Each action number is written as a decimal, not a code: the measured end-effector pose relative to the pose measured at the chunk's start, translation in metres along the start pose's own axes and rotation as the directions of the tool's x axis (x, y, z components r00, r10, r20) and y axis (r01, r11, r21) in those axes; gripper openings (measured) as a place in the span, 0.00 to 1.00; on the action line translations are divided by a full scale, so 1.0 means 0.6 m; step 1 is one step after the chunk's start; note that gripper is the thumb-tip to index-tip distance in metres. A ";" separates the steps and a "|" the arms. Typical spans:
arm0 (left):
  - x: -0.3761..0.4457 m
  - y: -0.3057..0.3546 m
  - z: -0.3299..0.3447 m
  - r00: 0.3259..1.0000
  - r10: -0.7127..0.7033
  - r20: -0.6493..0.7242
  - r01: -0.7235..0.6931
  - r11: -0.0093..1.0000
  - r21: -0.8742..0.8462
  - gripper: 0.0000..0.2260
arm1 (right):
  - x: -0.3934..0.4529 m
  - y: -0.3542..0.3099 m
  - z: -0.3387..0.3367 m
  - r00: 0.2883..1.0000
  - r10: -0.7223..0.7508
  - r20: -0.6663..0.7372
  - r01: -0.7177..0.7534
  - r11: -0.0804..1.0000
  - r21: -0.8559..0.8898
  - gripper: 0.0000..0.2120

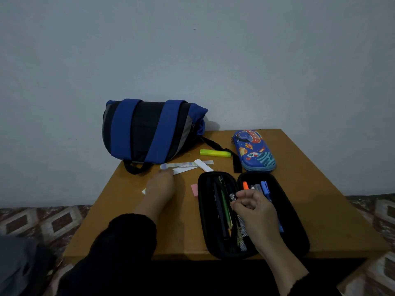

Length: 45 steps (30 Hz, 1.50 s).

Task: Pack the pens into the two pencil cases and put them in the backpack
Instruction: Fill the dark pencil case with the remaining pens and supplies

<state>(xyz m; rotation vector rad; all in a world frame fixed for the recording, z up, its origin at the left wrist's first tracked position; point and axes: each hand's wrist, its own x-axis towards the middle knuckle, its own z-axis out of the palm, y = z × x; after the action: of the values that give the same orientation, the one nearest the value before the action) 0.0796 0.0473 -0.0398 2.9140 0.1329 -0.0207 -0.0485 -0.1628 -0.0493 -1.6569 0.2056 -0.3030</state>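
At the far left of the desk (pixel 310 189) the backpack (pixel 149 131) lies on its side against the wall, not visibly opened, so the final stowing step is some way off. Just near of it the left hand (pixel 161 186) reaches out flat, fingers extended and holding nothing, its fingertips at the ruler (pixel 186 164) and the white strips beside it. Further right a yellow highlighter (pixel 215 152) lies loose on the desk, near a backpack strap. Right of centre the black pencil case (pixel 252 212) lies open, pens and pencils in both halves. Over it the right hand (pixel 254 208) is curled, pinching a patterned pen (pixel 233 197) and setting it into the case. So the filling step is in hand. At the far right the blue pencil case (pixel 254 152) lies shut; next, I judge, the highlighter must be gathered and this case opened.
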 end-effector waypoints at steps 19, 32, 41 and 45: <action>-0.072 -0.073 0.020 0.931 -0.085 -0.354 0.009 0.977 -0.212 0.12 | 0.000 -0.002 0.000 1.000 0.007 0.003 -0.007 1.000 -0.006 0.07; -0.148 0.094 0.019 0.910 0.345 -0.230 -0.393 0.896 -0.206 0.07 | -0.003 -0.004 -0.001 1.000 0.007 0.013 -0.007 1.000 0.016 0.07; -0.140 0.099 0.022 0.927 0.352 -0.129 -0.374 0.892 -0.253 0.17 | -0.002 -0.003 0.000 1.000 0.009 0.003 -0.009 1.000 -0.029 0.06; -0.157 0.104 0.030 0.957 0.222 -0.186 -0.258 0.945 -0.202 0.17 | -0.002 -0.001 0.001 1.000 -0.005 -0.006 0.004 0.999 -0.038 0.07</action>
<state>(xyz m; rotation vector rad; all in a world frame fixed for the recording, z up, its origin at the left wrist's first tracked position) -0.0086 -0.0258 -0.0412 2.6808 -0.1853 0.2547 -0.0495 -0.1616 -0.0487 -1.6945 0.2138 -0.3096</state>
